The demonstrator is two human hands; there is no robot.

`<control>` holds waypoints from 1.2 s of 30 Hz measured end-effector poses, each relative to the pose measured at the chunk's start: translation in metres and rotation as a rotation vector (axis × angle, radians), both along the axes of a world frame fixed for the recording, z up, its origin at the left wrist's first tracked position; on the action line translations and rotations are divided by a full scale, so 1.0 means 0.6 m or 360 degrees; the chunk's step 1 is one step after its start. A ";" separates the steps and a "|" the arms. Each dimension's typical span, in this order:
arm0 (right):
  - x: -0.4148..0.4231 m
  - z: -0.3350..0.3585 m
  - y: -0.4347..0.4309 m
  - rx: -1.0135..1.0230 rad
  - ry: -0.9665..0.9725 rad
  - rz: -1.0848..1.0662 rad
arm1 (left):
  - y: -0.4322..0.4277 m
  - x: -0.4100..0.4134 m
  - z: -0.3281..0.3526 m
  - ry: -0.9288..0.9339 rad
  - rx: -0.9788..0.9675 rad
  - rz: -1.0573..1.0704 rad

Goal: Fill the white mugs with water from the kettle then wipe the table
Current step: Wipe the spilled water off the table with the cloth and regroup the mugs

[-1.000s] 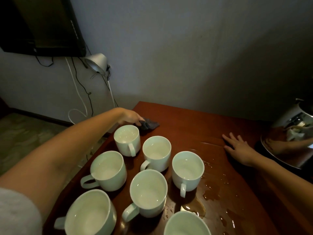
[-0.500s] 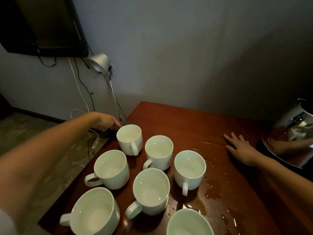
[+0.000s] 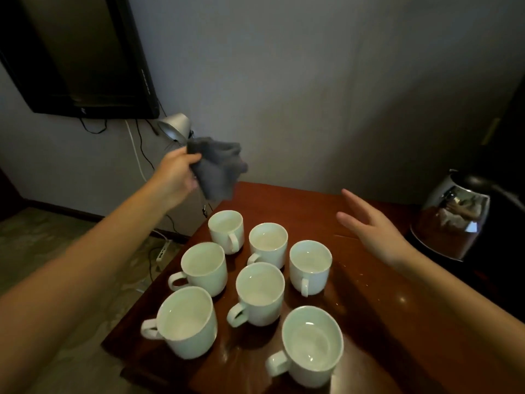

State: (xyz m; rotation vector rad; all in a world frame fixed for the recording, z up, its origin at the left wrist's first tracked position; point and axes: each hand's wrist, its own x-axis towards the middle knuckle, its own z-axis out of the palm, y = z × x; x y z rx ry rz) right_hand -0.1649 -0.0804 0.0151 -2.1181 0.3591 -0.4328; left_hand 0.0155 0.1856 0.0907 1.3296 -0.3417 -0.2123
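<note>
Several white mugs (image 3: pixel 260 292) with water in them stand clustered on the left half of a reddish-brown wooden table (image 3: pixel 369 331). My left hand (image 3: pixel 177 177) is raised above the table's far left corner, shut on a crumpled grey cloth (image 3: pixel 217 169) that hangs in the air. My right hand (image 3: pixel 372 228) hovers open, fingers spread, over the table to the right of the mugs. A shiny steel kettle (image 3: pixel 454 220) sits on its base at the right edge.
A dark screen (image 3: pixel 76 55) hangs on the wall at upper left, with a silver lamp (image 3: pixel 174 127) and dangling cables below it. A power strip (image 3: pixel 163 251) lies on the floor left of the table. Small water drops glint near the mugs.
My left hand has lifted the grey cloth from the table's far left corner up into the air. My right hand has risen off the tabletop. The view has pulled back.
</note>
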 end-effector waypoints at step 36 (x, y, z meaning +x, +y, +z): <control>-0.412 -0.205 0.207 -0.1102 0.0894 -0.0017 | -0.002 -0.395 -0.283 0.0275 0.0533 -0.0372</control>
